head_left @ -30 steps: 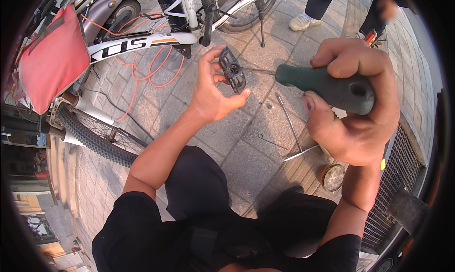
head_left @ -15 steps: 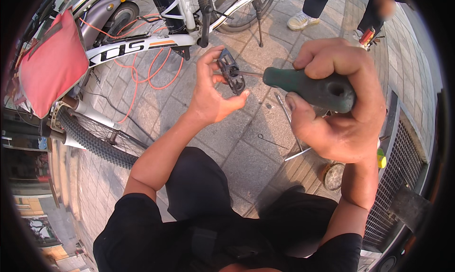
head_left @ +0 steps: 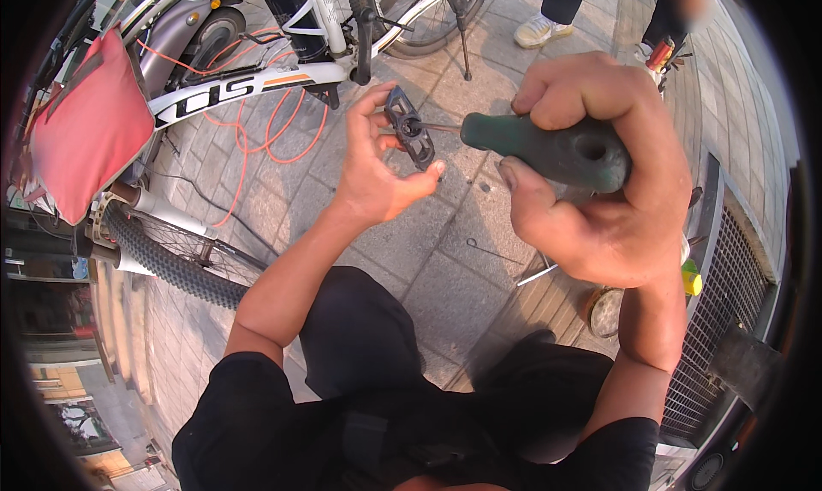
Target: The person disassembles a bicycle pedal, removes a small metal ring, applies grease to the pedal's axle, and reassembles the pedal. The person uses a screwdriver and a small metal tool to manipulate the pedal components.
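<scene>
My left hand (head_left: 377, 183) grips a black plastic pedal (head_left: 419, 144) upright by its ends, between thumb and fingers. My right hand (head_left: 612, 230) is wrapped round the dark green handle (head_left: 514, 134) of a tool, whose thin metal shaft (head_left: 443, 128) runs leftward to the hole at the pedal's middle. The shaft's very tip is too small to make out. On the paving beneath lie a thin hooked rod (head_left: 492, 251) and a longer metal tool (head_left: 535, 274), partly hidden by my right hand. A round tin (head_left: 604, 311) stands beside my right forearm.
A white bicycle (head_left: 223, 89) stands ahead with a red bag (head_left: 81, 123); behind it are a scooter (head_left: 205, 37) and orange hose (head_left: 282, 157). Another person's shoe and legs (head_left: 539, 29) are at upper right. A metal grate (head_left: 719, 320) lies at the right.
My right hand and the green tool have shifted left, toward the pedal. My left hand and the pedal have moved slightly left, as has much of the background.
</scene>
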`<move>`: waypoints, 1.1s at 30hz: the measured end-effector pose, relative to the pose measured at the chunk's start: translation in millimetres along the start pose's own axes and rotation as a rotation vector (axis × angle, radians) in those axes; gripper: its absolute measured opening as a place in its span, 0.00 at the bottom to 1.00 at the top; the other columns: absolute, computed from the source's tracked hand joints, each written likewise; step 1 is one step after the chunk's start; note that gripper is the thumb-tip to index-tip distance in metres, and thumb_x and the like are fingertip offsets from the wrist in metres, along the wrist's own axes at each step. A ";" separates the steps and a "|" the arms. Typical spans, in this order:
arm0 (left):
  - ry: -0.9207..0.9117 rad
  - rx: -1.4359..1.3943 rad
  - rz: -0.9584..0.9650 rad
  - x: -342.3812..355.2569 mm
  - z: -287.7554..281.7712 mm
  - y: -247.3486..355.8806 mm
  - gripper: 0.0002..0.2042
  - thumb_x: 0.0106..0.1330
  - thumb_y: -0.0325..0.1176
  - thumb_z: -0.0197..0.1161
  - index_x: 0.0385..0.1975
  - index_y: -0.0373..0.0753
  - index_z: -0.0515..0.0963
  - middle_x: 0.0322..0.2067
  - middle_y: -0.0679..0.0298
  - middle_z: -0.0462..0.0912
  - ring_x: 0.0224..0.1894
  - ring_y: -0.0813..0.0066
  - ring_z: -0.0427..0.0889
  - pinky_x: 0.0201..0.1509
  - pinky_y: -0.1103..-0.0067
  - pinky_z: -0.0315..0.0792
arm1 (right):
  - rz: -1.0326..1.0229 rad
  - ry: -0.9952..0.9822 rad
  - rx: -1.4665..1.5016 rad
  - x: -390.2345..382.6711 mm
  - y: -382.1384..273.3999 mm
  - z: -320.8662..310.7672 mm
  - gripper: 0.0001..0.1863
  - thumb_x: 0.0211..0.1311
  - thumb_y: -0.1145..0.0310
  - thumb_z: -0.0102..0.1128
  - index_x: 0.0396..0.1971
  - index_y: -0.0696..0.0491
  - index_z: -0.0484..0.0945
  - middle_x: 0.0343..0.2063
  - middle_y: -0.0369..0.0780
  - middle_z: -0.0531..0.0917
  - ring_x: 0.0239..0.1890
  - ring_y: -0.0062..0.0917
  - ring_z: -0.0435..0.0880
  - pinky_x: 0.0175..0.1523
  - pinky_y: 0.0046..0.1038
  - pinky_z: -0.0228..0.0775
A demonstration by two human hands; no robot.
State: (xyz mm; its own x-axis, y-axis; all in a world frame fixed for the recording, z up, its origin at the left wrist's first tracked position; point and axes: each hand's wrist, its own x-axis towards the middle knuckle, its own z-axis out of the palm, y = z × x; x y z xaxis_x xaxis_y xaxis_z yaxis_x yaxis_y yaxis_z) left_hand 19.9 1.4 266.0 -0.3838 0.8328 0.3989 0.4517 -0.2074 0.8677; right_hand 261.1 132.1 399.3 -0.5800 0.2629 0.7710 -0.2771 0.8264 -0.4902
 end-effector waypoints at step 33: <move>0.027 0.030 -0.015 0.9 -1.2 -0.8 0.53 0.50 0.24 0.83 0.75 0.36 0.53 0.69 0.54 0.64 0.60 0.67 0.75 0.57 0.72 0.79 | 0.159 -0.009 0.132 -6.6 14.2 -0.8 0.21 0.52 0.79 0.72 0.47 0.57 0.75 0.46 0.43 0.83 0.47 0.24 0.81 0.55 0.27 0.74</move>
State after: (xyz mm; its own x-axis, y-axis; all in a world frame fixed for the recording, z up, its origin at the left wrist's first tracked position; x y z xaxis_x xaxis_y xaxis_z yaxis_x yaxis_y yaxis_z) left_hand 18.3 1.7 266.0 -0.4120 0.8217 0.3938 0.4694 -0.1791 0.8647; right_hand 261.5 142.5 387.6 -0.6314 0.3796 0.6762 -0.2790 0.7024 -0.6548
